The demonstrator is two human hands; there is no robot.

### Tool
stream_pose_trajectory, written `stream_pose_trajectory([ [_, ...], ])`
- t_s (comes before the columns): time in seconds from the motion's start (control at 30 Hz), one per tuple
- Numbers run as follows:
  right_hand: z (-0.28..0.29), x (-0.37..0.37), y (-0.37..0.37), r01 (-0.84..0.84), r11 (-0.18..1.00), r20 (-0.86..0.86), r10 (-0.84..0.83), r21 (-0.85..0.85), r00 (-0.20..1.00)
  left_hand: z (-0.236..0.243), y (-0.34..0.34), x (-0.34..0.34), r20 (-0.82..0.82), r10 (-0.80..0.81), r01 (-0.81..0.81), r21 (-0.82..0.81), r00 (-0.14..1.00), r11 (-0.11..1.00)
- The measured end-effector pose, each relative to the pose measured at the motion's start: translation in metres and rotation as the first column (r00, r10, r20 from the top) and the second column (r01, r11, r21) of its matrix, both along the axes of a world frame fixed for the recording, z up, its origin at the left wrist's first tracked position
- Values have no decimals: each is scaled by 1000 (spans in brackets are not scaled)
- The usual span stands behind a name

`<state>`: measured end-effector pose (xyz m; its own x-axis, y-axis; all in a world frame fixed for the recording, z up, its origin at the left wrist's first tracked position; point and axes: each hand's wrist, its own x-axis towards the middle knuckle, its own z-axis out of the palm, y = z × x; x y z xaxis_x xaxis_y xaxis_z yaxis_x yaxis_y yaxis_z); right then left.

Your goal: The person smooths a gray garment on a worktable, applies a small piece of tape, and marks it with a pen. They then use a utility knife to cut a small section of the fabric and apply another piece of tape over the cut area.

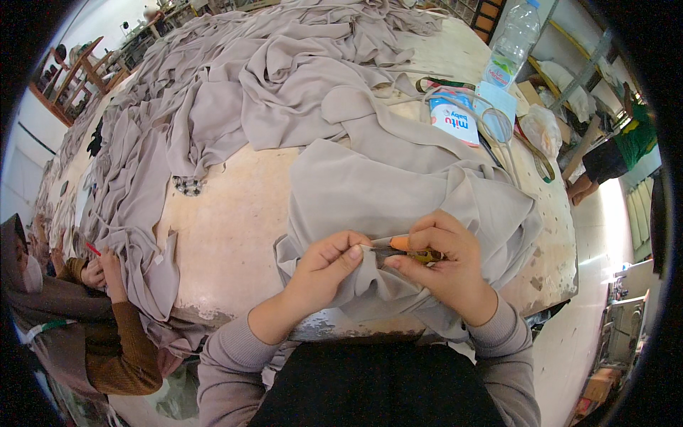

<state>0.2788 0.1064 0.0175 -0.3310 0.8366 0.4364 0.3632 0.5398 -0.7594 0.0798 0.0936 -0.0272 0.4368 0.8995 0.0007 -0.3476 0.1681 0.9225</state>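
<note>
A grey-beige cloth (370, 185) lies spread and folded in front of me, reaching down to the table's near edge. My left hand (329, 262) is closed, pinching a bit of this cloth between thumb and fingertips. In my right hand (449, 265) is a pair of thread snips (400, 243) with an orange handle, gripped between thumb and fingers. The dark blades point left, close to the left fingertips. Whether they touch a thread there is too small to tell.
More grey cloth (284, 92) is heaped across the worn wooden table (228, 220). At the right stand a plastic bottle (514, 44) and a blue-white packet (455, 117), beside looped bands. A co-worker's hands (103, 269) handle cloth at the left. Another person (626, 149) stands far right.
</note>
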Motion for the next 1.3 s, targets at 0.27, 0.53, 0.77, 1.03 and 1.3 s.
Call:
stream_pose_trajectory([
  [0.27, 3, 4, 1, 11, 998, 76, -16, 65, 997, 1, -1, 0, -51, 44, -42, 41, 998, 998],
  [0.53, 1, 2, -1, 0, 998, 81, -5, 59, 997, 5, 1, -1, -444, 222, -55, 358, 868, 932],
  [0.77, 3, 3, 1, -13, 965, -123, -20, -261, 992, 7, 3, 4, -313, 275, -106, 464, 909, 879],
  [1.03, -4, -5, 4, -122, 751, -128, 50, -649, 991, 10, 1, 1, -276, 174, -62, 371, 945, 927],
  [1.3, -8, -3, 1, -229, 745, -286, 53, -627, 957, 12, 4, -2, -230, 101, -16, 342, 968, 940],
])
